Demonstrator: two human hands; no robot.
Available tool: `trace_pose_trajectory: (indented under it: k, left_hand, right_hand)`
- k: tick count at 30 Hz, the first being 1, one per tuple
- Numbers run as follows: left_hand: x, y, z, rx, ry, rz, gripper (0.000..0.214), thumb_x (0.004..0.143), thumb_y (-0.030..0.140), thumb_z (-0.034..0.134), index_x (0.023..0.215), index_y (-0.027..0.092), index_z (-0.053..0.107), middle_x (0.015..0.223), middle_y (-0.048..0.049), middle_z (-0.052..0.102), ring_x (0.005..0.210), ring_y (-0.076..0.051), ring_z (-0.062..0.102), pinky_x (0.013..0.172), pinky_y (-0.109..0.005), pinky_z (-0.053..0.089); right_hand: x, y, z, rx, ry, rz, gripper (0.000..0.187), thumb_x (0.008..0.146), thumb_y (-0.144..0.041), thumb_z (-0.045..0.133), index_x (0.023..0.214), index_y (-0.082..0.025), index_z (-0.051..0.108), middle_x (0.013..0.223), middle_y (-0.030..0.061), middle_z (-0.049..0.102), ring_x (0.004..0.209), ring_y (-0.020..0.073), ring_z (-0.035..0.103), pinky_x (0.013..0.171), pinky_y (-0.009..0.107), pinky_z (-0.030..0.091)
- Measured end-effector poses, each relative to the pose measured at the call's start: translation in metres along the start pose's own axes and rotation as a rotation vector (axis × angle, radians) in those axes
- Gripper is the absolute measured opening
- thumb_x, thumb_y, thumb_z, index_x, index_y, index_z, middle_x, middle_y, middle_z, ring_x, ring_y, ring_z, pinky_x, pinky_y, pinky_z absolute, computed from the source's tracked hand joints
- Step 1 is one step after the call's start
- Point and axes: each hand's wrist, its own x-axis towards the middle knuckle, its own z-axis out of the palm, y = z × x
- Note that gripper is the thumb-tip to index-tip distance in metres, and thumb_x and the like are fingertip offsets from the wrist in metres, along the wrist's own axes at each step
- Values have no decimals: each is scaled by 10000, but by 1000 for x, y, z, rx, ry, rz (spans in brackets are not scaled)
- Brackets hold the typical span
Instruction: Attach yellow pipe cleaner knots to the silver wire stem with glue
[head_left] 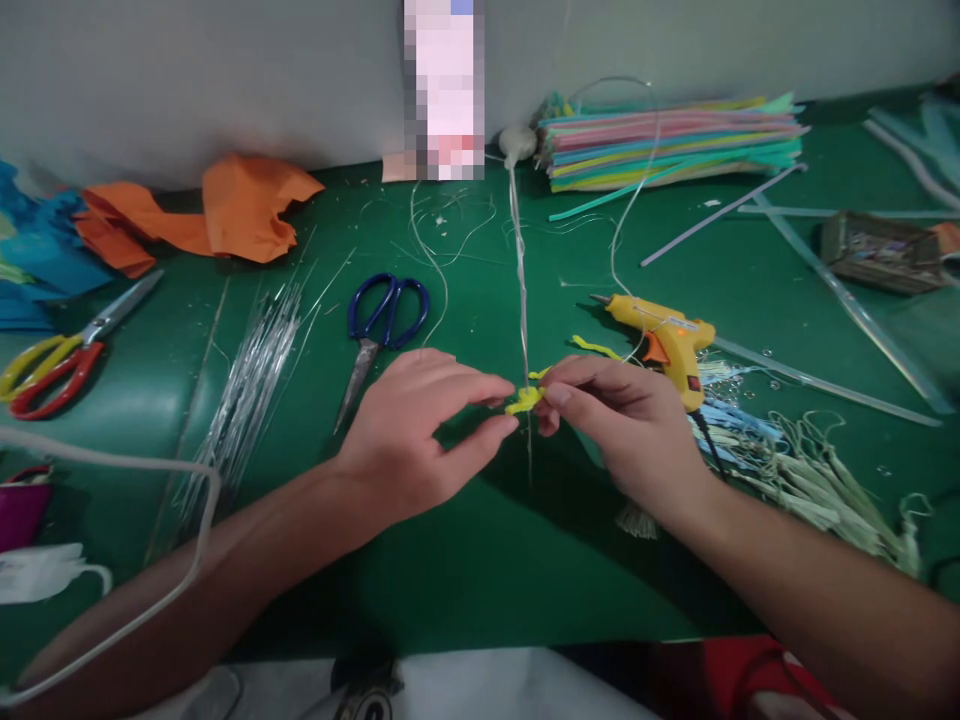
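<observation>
My right hand pinches a small piece of bent yellow pipe cleaner between thumb and fingers. This piece sits around a thin wire stem wrapped in something whitish, which runs back to a white round lump. My left hand is beside the yellow piece, thumb and forefinger apart on either side of its left end. Whether those fingertips touch it I cannot tell. Below the yellow piece the wire's thin end shows. Another yellow strip lies just beyond my right hand.
Blue-handled scissors and a bundle of thin wires lie left. To the right are a yellow glue gun, tassels and clear glue sticks. Behind are colourful pipe cleaners and orange paper. A white cable crosses by my left forearm.
</observation>
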Motion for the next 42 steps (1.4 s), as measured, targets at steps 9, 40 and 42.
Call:
trace_pose_trajectory:
  k: [9, 40, 42]
  left_hand:
    - [-2, -5, 8, 31, 32, 100, 97, 918, 168, 593, 862, 189, 670, 793, 10, 730, 771, -130, 660, 828, -281, 493]
    - [-13, -25, -2, 282, 138, 573, 173, 880, 79, 603, 1044, 69, 659, 987, -82, 715, 911, -186, 674, 843, -300, 568]
    - [-14, -27, -6, 266, 94, 573, 195, 864, 81, 630, 1057, 74, 657, 1020, -79, 710, 938, -180, 670, 864, -288, 567]
  right_hand:
    - [3, 3, 4, 58, -42, 82, 136, 819, -320, 703, 751, -205, 680, 626, -15, 645, 591, 124, 613, 590, 258, 505]
    - [7, 8, 0, 608, -263, 361, 131, 790, -277, 726, 736, -161, 697, 684, 10, 676, 557, 102, 621, 561, 224, 517]
    - [7, 9, 0, 567, -240, 335, 133, 783, -293, 748, 751, -170, 706, 688, 8, 687, 557, 107, 627, 551, 232, 521]
